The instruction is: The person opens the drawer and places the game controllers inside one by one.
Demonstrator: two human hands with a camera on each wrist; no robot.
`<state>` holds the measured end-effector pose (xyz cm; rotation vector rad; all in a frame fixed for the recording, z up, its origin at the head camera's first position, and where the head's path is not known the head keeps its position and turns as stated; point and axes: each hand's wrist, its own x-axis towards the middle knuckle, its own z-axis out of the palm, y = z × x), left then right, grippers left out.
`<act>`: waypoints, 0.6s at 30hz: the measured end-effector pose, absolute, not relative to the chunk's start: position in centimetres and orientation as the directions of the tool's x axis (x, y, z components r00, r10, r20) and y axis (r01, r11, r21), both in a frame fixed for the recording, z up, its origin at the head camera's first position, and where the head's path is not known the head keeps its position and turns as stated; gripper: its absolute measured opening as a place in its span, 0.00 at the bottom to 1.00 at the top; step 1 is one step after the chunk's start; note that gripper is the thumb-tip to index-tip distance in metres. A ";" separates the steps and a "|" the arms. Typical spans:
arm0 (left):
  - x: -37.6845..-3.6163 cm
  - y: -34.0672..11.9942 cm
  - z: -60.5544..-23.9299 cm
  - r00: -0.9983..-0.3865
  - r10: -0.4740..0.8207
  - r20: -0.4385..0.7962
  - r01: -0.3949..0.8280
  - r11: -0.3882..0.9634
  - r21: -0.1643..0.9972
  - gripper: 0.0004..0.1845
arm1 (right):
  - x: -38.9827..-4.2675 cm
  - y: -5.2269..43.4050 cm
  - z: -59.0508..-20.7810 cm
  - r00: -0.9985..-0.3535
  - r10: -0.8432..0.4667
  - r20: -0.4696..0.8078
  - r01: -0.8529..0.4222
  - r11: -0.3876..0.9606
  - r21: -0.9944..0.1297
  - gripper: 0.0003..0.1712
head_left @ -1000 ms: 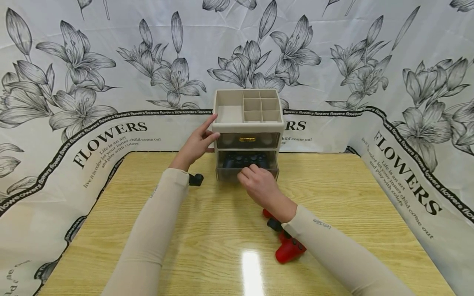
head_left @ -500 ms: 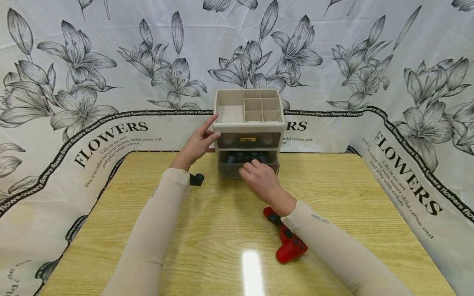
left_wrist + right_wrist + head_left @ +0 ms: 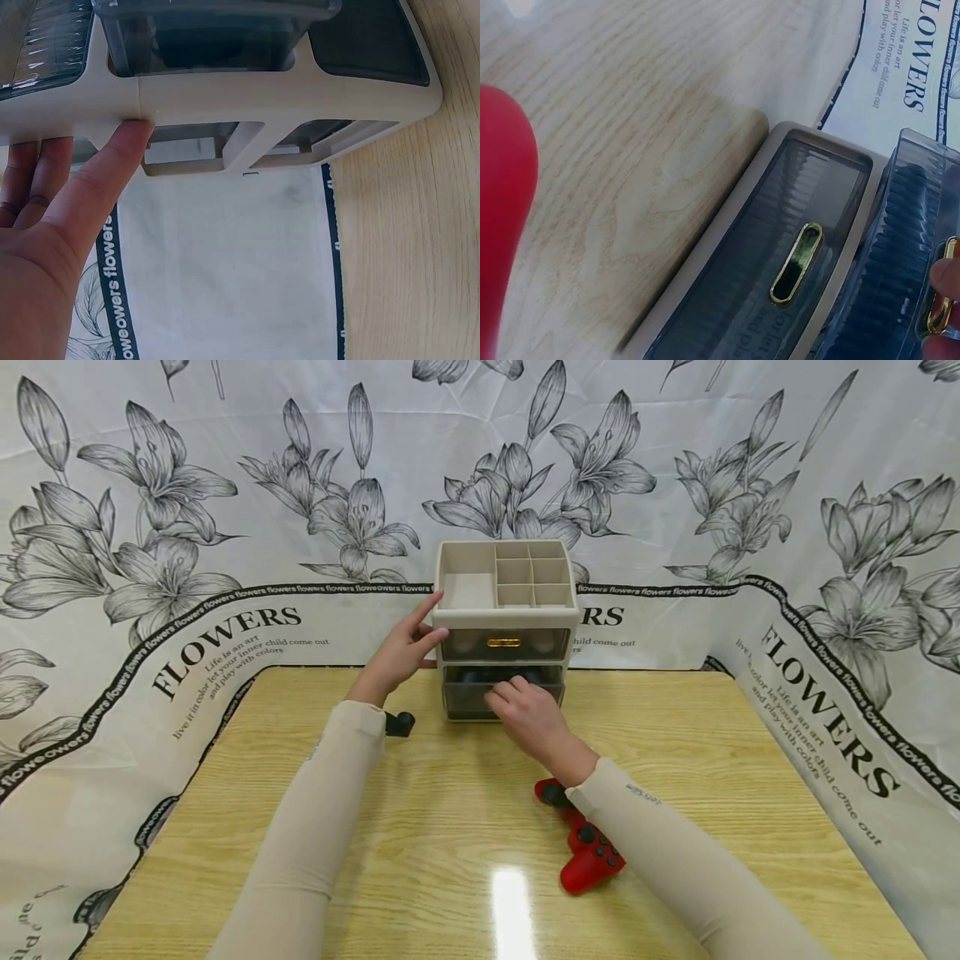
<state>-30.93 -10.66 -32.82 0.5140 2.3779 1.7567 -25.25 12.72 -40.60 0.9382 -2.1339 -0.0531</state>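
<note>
A cream desktop organizer (image 3: 441,578) with smoky clear drawers stands at the back of the table. My left hand (image 3: 397,662) lies against its left side, fingers extended and thumb at the front edge. The left wrist view shows that index fingertip (image 3: 136,131) on the frame. The middle drawer (image 3: 467,700) juts partly out, and a dark game controller (image 3: 474,676) inside it is mostly hidden. My right hand (image 3: 531,717) is at the drawer's front, pinching its gold handle (image 3: 936,319). A red game controller (image 3: 588,864) lies below my right forearm, partly covered by the sleeve.
The closed top drawer (image 3: 468,645) has a gold handle, as does the closed bottom drawer (image 3: 769,247). Open compartments (image 3: 532,572) form the organizer's top. Floral cloth (image 3: 360,635) hangs behind and beside the wooden table (image 3: 420,843).
The middle drawer has slid inward with my right hand, covering more of the dark controller. My left hand has stayed on the organizer's side.
</note>
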 end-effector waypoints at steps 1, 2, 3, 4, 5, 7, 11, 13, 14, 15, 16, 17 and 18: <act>-30.8 -10.7 -32.7 -0.932 0.352 0.087 0.188 0.264 0.946 0.35 | -25.4 12.7 -40.6 -0.420 -0.639 0.644 -0.608 0.725 0.323 0.07; -30.7 -10.7 -32.6 -0.932 0.352 0.086 0.188 0.267 0.945 0.35 | -25.5 12.7 -40.6 -0.424 -0.639 0.642 -0.608 0.726 0.321 0.07; -30.7 -10.7 -32.6 -0.932 0.352 0.085 0.187 0.268 0.945 0.35 | -25.6 12.7 -40.6 -0.426 -0.638 0.641 -0.609 0.727 0.318 0.07; -30.6 -10.7 -32.6 -0.932 0.352 0.087 0.189 0.267 0.945 0.35 | -25.6 12.7 -40.6 -0.429 -0.636 0.641 -0.609 0.728 0.315 0.07; -30.6 -10.7 -32.6 -0.932 0.351 0.088 0.190 0.266 0.945 0.35 | -25.7 12.7 -40.6 -0.431 -0.636 0.640 -0.611 0.728 0.311 0.07; -30.6 -10.7 -32.6 -0.932 0.351 0.091 0.191 0.261 0.946 0.35 | -25.9 12.7 -40.6 -0.433 -0.633 0.642 -0.612 0.730 0.306 0.07; -30.6 -10.6 -32.7 -0.934 0.344 0.098 0.194 0.257 0.947 0.34 | -26.2 12.7 -40.5 -0.437 -0.623 0.649 -0.608 0.736 0.298 0.06; -30.6 -10.6 -32.7 -0.935 0.341 0.101 0.195 0.254 0.947 0.34 | -26.4 12.8 -40.5 -0.447 -0.618 0.647 -0.603 0.742 0.292 0.06; -30.6 -10.6 -32.7 -0.935 0.340 0.101 0.194 0.252 0.948 0.34 | -26.5 12.8 -40.5 -0.452 -0.616 0.645 -0.602 0.745 0.289 0.07; -30.6 -10.6 -32.7 -0.935 0.340 0.102 0.194 0.250 0.949 0.34 | -26.6 12.8 -40.5 -0.458 -0.615 0.642 -0.601 0.746 0.286 0.07; -30.6 -10.6 -32.6 -0.935 0.340 0.101 0.193 0.249 0.949 0.34 | -26.6 12.8 -40.5 -0.462 -0.615 0.639 -0.601 0.747 0.284 0.07; -30.6 -10.5 -32.6 -0.935 0.341 0.100 0.191 0.246 0.950 0.35 | -26.7 12.8 -40.5 -0.467 -0.615 0.636 -0.601 0.748 0.282 0.07; -30.6 -10.5 -32.6 -0.934 0.342 0.101 0.192 0.244 0.951 0.35 | -26.7 12.8 -40.5 -0.470 -0.616 0.633 -0.602 0.748 0.281 0.07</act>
